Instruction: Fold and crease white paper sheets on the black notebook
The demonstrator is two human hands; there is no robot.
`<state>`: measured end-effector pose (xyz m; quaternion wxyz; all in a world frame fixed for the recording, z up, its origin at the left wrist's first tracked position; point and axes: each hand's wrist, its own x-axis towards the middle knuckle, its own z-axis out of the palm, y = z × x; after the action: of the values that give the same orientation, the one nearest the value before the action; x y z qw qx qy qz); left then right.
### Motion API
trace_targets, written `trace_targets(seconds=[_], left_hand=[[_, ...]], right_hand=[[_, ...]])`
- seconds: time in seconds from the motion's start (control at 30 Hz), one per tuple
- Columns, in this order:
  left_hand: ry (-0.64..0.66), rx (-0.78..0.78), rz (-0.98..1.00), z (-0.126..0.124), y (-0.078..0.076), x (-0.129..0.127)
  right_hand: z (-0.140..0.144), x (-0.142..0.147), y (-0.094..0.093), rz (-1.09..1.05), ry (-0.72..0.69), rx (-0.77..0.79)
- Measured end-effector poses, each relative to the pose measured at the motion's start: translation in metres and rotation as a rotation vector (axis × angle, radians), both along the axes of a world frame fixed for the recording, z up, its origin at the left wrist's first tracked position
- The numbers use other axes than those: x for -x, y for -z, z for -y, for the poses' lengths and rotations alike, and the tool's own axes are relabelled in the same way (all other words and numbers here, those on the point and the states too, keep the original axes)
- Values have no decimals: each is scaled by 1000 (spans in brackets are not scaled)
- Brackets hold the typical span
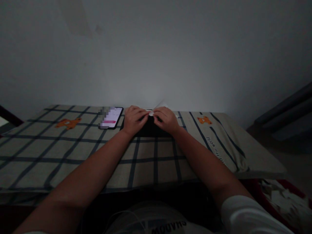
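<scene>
Between my two hands, at the far side of the table, is a small white piece [151, 113] that looks like paper or film. My left hand [135, 119] has its fingers bent, with thumb and forefinger pinched at the piece's left side. My right hand [166, 119] pinches the same piece from the right. A thin, pale translucent sheet [162, 104] sticks up behind the right fingers. Below both hands lies a flat black thing [152, 128]; its kind is hard to make out in the dim light.
A phone [112, 117] with a lit screen lies left of my left hand. The checked cloth [156, 162] with orange bear prints covers the table, against a plain wall [156, 58]. At lower right, a red bin [287, 188] holds crumpled white material.
</scene>
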<state>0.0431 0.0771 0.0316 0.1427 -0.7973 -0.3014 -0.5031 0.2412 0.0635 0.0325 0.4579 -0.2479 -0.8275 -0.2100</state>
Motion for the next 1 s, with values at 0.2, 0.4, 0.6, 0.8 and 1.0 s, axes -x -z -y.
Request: trace_targets(seconds=[0.2, 0.4, 0.6, 0.8, 1.0], left_hand=[[68, 27, -35, 0, 1, 0], [75, 29, -37, -2, 3, 1], [75, 61, -34, -2, 2, 1], [50, 54, -47, 0, 1, 0], [35, 81, -81, 2, 0, 0]], right_hand=[[-1, -4, 1, 1, 23, 31], [-3, -7, 2, 34, 28, 57], [-1, -6, 0, 85, 96, 21], [-3, -7, 3, 79, 45, 30], [-3, -5, 3, 53, 9, 41]])
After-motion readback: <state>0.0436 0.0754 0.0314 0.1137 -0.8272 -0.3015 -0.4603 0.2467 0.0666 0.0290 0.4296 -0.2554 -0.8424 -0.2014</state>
